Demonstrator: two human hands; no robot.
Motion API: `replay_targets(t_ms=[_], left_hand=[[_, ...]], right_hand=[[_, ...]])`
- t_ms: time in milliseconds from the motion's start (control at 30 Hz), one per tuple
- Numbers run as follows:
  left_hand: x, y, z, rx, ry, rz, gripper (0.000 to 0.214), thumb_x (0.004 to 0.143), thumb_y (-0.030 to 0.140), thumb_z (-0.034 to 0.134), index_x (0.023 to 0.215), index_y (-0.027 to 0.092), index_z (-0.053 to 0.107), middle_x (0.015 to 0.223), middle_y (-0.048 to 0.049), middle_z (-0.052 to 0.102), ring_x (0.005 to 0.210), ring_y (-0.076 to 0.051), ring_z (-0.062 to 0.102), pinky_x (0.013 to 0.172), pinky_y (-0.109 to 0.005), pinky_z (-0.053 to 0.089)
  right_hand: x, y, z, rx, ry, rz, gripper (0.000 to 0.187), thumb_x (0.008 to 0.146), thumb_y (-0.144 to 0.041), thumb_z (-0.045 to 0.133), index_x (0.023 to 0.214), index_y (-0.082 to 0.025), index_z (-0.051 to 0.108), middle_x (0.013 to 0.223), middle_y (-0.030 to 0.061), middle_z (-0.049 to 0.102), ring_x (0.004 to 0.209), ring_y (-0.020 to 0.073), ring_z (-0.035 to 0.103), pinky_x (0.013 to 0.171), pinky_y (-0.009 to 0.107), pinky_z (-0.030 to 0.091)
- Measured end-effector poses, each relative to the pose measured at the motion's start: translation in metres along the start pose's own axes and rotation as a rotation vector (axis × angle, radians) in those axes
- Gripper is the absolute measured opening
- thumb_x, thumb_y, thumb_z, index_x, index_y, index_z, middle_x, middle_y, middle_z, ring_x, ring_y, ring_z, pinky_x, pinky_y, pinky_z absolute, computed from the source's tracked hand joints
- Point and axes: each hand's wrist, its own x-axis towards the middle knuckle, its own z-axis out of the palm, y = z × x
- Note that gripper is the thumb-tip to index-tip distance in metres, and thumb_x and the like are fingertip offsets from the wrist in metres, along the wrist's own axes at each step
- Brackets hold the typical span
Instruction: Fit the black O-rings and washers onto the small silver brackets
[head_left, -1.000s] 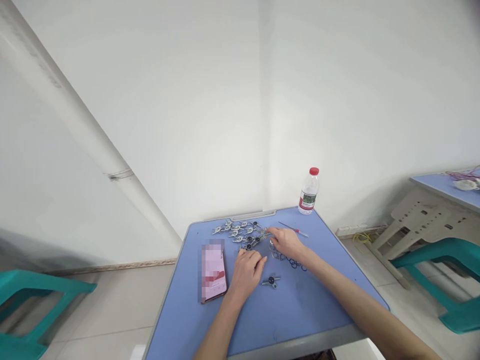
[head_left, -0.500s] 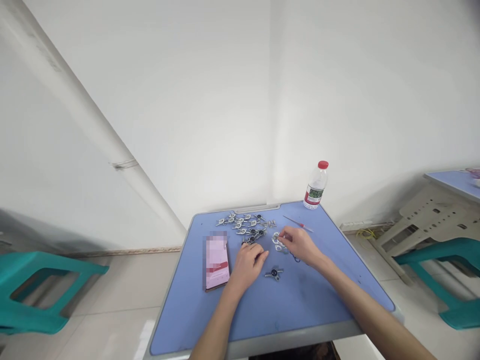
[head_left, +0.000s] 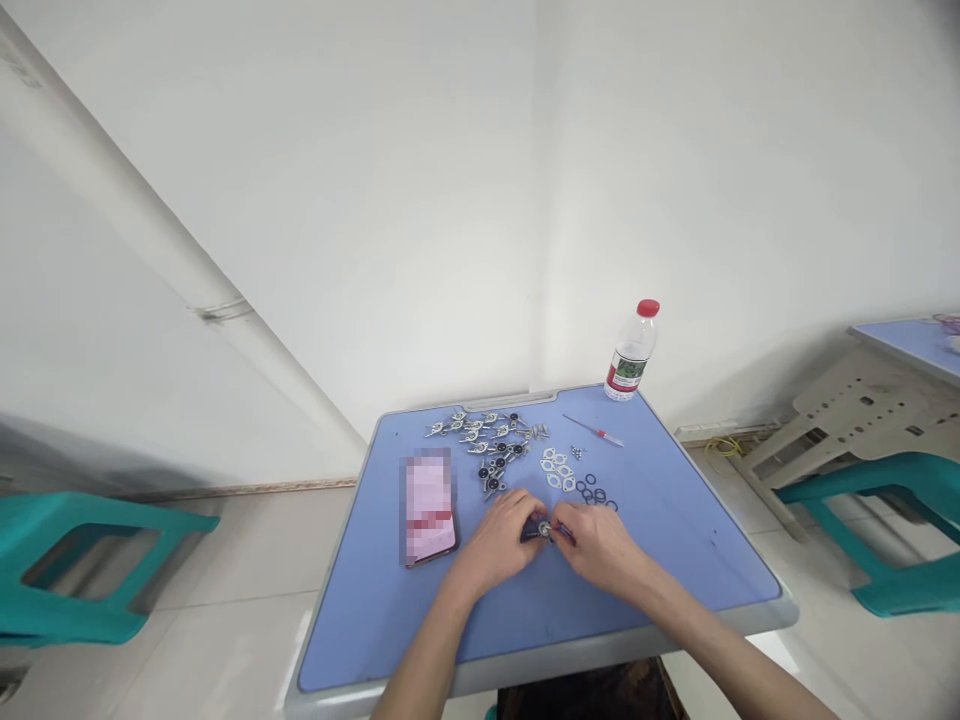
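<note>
On the blue table, my left hand and my right hand meet over one small metal bracket with a black centre. Both hands pinch it from either side, fingers closed. Beyond them lies a heap of the same metal brackets, a few flat white gaskets and several black O-rings.
A phone with a pink screen lies left of my hands. A small red-handled screwdriver and a red-capped water bottle stand at the far right. Teal chairs flank the table; another blue table is at far right.
My right hand left the gaskets and rings and came back toward me. Both hands now close on the lone bracket that lay on the table beside my left hand.
</note>
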Motion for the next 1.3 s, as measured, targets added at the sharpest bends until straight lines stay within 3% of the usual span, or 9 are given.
replay_targets(t_ms=[333,433,567,667,800,1033,1300], left_hand=[[0.002,-0.002,0.001,-0.042,0.011,-0.012,0.013,0.079,0.012,0.062,0.087,0.022,0.059,0.089,-0.0005,0.062,0.087,-0.019,0.056,0.079,-0.032,0.044],[0.003,-0.002,0.001,-0.029,0.019,-0.03,0.012,0.08,0.014,0.063,0.087,0.022,0.059,0.089,-0.0006,0.061,0.087,-0.019,0.056,0.078,-0.031,0.044],[0.004,-0.001,0.001,-0.034,0.025,-0.045,0.013,0.078,0.014,0.064,0.088,0.022,0.061,0.09,-0.0005,0.061,0.086,-0.018,0.056,0.077,-0.03,0.044],[0.004,-0.001,0.0,-0.058,0.017,-0.067,0.017,0.077,0.013,0.064,0.09,0.023,0.061,0.09,0.0,0.061,0.086,-0.018,0.056,0.077,-0.03,0.044],[0.006,-0.004,0.0,-0.1,0.007,-0.088,0.019,0.076,0.013,0.063,0.092,0.023,0.061,0.089,0.0002,0.06,0.085,-0.018,0.056,0.078,-0.03,0.045],[0.009,-0.005,-0.003,-0.119,-0.038,-0.139,0.018,0.076,0.016,0.064,0.092,0.023,0.061,0.089,0.0005,0.06,0.086,-0.018,0.056,0.079,-0.03,0.044],[0.01,-0.005,-0.003,-0.127,-0.04,-0.142,0.016,0.076,0.016,0.063,0.091,0.022,0.061,0.089,0.0,0.06,0.086,-0.018,0.055,0.079,-0.03,0.043]], right_hand=[[0.001,-0.003,-0.004,-0.021,-0.043,0.064,0.011,0.089,-0.023,0.052,0.093,-0.019,0.062,0.08,0.0054,0.071,0.07,0.0199,0.065,0.058,0.026,0.032],[0.009,0.014,-0.022,0.118,0.005,0.138,0.017,0.089,-0.031,0.053,0.097,-0.021,0.063,0.064,0.0001,0.064,0.059,0.0166,0.059,0.056,0.024,0.032],[0.027,0.052,-0.05,0.284,0.109,0.21,0.018,0.086,-0.03,0.049,0.084,-0.02,0.063,0.058,-0.0033,0.055,0.053,0.0124,0.049,0.054,0.023,0.034],[0.03,0.079,-0.06,0.301,0.068,0.228,0.016,0.081,-0.029,0.052,0.078,-0.019,0.065,0.057,-0.0042,0.051,0.053,0.0119,0.045,0.053,0.023,0.033],[0.019,0.096,-0.057,0.37,-0.049,0.223,0.013,0.079,-0.026,0.056,0.078,-0.019,0.067,0.062,-0.0035,0.054,0.058,0.0119,0.048,0.055,0.023,0.035],[0.012,0.095,-0.052,0.283,-0.136,0.209,0.009,0.076,-0.022,0.063,0.084,-0.019,0.068,0.07,-0.0022,0.06,0.062,0.0125,0.052,0.057,0.023,0.035],[0.018,0.093,-0.045,0.227,-0.128,0.182,0.006,0.077,-0.018,0.059,0.08,-0.019,0.064,0.068,-0.0026,0.059,0.061,0.012,0.05,0.057,0.023,0.032]])
